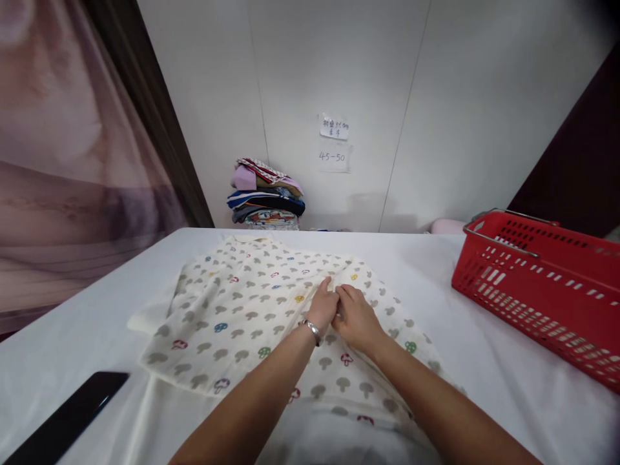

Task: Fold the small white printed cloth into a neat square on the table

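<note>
A cream garment (pixel 252 300) printed with grey and coloured mushrooms lies spread on the white table, its neckline at the far left. A long fold runs down its front, where my two hands meet. My left hand (pixel 323 309), with a silver bracelet at the wrist, is closed on the cloth, thumb pointing forward. Right beside it, my right hand (pixel 357 318) is closed too, its fingertips pinching the fabric at the fold. The exact bit of cloth between the fingers is hidden.
A red plastic basket (pixel 533 303) with wire handles stands on the table (pixel 416 258) at the right. At the near left lies a black flat object (pixel 72 413), like a phone. Folded clothes (pixel 266 194) are stacked beyond the far edge, by a wall with paper notes (pixel 334 157).
</note>
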Demonstrator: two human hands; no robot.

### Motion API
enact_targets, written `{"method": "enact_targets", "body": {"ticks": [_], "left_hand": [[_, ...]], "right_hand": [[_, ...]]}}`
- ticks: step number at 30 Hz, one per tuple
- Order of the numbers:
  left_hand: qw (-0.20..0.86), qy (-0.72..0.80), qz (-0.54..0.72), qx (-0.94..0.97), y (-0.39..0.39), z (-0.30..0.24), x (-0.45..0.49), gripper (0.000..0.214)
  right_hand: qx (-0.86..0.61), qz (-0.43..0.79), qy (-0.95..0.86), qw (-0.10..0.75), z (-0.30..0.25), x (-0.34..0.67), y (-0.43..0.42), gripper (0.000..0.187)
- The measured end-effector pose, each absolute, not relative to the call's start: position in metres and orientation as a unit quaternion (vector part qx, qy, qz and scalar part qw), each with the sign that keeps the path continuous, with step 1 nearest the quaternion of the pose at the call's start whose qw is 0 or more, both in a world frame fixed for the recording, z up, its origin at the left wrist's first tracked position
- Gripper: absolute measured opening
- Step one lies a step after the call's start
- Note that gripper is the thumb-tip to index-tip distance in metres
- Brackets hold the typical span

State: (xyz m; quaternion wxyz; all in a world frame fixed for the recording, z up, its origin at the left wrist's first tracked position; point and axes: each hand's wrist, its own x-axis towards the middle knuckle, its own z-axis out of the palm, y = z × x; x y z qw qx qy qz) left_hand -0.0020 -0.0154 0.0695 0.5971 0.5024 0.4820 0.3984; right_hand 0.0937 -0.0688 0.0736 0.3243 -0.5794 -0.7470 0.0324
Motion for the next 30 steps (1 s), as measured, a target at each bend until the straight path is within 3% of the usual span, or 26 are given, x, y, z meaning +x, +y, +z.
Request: {"method": "enact_targets", "body": {"ticks": [4,9,12,14,17,21,25,30], "left_hand": [[0.613,0.455,0.388,0.517,-0.020,0.068,0.008,0.073],[0.682,0.389,0.354,0.508,-0.038,0.082,0.030,0.085],[0.742,0.324,0.338,0.480,-0.040,0.090,0.036,0.085],[0.745,0.310,0.337,0.486,-0.034,0.090,0.036,0.073],[0.661,0.359,0.343,0.563,-0.011,0.078,0.033,0.052],[0.441,0.429,0.370,0.696,0.028,0.058,0.029,0.038],[0.276,0.432,0.374,0.772,0.064,0.048,0.028,0.036],[0.135,0.318,0.356,0.868,0.086,0.044,0.028,0.045]], "right_hand": [[-0.566,0.049,-0.736,0.368,0.062,0.109,-0.071,0.050],[-0.579,0.091,-0.679,0.443,0.059,0.141,-0.068,0.045],[-0.599,0.216,-0.562,0.528,0.071,0.167,-0.071,0.035],[-0.597,0.334,-0.440,0.583,0.084,0.186,-0.077,0.035],[-0.550,0.429,-0.321,0.640,0.108,0.211,-0.092,0.042],[-0.528,0.428,-0.295,0.671,0.133,0.231,-0.112,0.043],[-0.539,0.401,-0.294,0.679,0.147,0.241,-0.127,0.041],[-0.569,0.359,-0.326,0.664,0.156,0.251,-0.145,0.038]]}}
